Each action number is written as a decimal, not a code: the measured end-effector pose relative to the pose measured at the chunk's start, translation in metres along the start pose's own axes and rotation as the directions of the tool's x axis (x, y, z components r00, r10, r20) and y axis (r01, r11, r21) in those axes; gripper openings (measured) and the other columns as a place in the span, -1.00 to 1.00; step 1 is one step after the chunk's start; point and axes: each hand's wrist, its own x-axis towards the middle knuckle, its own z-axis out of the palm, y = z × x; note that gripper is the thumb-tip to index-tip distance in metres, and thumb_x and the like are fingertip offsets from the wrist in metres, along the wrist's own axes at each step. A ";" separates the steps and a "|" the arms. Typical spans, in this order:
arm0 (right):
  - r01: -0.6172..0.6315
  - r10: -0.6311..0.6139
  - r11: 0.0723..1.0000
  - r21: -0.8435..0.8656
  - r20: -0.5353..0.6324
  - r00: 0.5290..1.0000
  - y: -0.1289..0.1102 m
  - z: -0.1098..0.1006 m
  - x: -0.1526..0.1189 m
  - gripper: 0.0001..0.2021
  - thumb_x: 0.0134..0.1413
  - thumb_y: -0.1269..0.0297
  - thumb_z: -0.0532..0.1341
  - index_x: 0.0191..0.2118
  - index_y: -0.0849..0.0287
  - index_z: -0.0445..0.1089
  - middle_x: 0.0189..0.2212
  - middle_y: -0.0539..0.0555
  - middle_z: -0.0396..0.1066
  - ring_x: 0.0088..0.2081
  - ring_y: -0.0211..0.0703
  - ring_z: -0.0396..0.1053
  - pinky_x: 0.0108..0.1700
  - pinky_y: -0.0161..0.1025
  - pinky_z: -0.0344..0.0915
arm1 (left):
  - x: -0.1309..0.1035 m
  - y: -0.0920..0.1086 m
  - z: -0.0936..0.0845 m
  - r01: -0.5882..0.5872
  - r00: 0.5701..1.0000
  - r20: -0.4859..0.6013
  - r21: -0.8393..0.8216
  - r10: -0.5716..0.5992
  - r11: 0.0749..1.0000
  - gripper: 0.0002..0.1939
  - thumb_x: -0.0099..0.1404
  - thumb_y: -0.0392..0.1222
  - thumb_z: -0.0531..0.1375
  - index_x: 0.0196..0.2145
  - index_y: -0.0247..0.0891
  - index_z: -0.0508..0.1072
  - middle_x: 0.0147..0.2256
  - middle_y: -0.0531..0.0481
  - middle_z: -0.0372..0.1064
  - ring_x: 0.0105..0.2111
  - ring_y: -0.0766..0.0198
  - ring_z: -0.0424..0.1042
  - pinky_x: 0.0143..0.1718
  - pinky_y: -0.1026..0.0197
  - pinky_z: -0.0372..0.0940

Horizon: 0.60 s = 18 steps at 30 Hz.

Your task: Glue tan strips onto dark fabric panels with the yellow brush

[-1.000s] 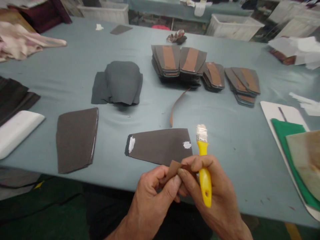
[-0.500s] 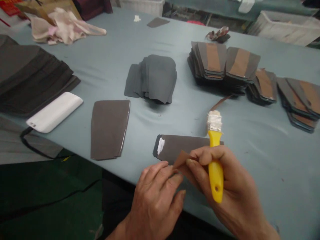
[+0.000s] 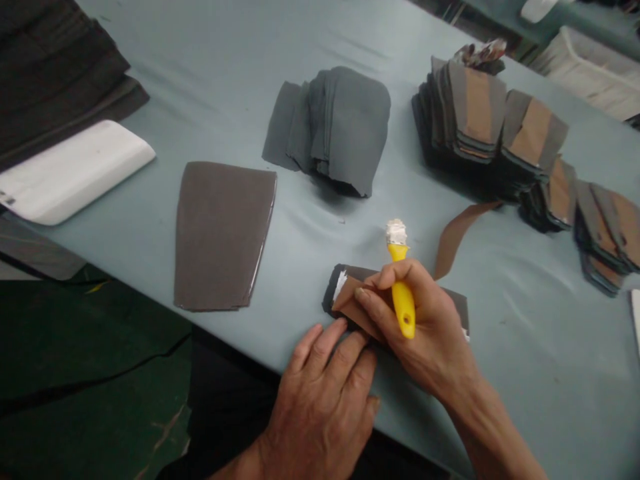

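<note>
My right hand (image 3: 420, 320) grips a yellow-handled brush (image 3: 403, 300), its bristles coated white and pointing away from me. The thumb and finger of that hand also pinch a brown strip (image 3: 356, 308). The strip's end lies over a dark grey piece (image 3: 456, 308), beside a white smear (image 3: 340, 283) near the piece's left end. My left hand (image 3: 325, 393) lies with fingers stretched out at the table's front edge, fingertips at the near side of the piece. Part of the piece is hidden under my right hand.
A brown-grey stack of panels (image 3: 225, 233) lies to the left, near a white plastic object (image 3: 80, 173) and dark cloth (image 3: 60, 73). Grey pieces (image 3: 355, 127) are piled behind. Stacks with brown strips (image 3: 480, 113) stand at the right, near a loose brown strip (image 3: 457, 237).
My right hand has lowered the brown strip onto the dark grey piece, beside the white smear. My left hand stays near the table edge. The view has tilted and shifted.
</note>
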 end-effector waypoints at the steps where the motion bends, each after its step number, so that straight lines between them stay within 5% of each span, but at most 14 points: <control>1: -0.007 0.007 1.000 -0.008 0.004 1.000 0.000 0.001 0.001 -0.81 0.25 0.15 0.27 -0.22 0.04 0.24 -0.33 -0.04 0.50 -0.42 -0.27 0.39 -0.43 -0.33 0.31 | 0.000 0.000 0.000 0.003 1.000 -0.003 -0.006 -0.003 1.000 -0.68 0.49 -0.15 0.13 0.09 -0.28 0.53 0.12 -0.03 0.53 0.25 0.10 0.30 0.46 0.07 -0.12; 14: -0.044 0.026 0.992 0.116 0.150 0.988 0.008 0.001 0.011 -0.80 0.32 0.15 0.27 -0.20 0.03 0.21 -0.36 -0.04 0.54 -0.46 -0.25 0.41 -0.43 -0.30 0.31 | 0.001 0.000 -0.002 0.015 1.000 -0.001 -0.052 -0.015 0.999 -0.71 0.45 -0.25 0.17 0.06 -0.31 0.53 0.09 -0.06 0.55 0.25 0.10 0.30 0.46 0.08 -0.09; 18: 0.004 -0.018 0.996 0.086 0.163 0.987 0.011 -0.005 0.015 -0.81 0.31 0.17 0.28 -0.21 0.04 0.23 -0.43 -0.10 0.43 -0.51 -0.31 0.28 -0.44 -0.33 0.25 | 0.002 -0.001 -0.005 0.007 1.000 0.012 -0.054 -0.006 0.999 -0.73 0.46 -0.25 0.17 0.05 -0.32 0.53 0.08 -0.08 0.55 0.26 0.10 0.30 0.44 0.06 -0.05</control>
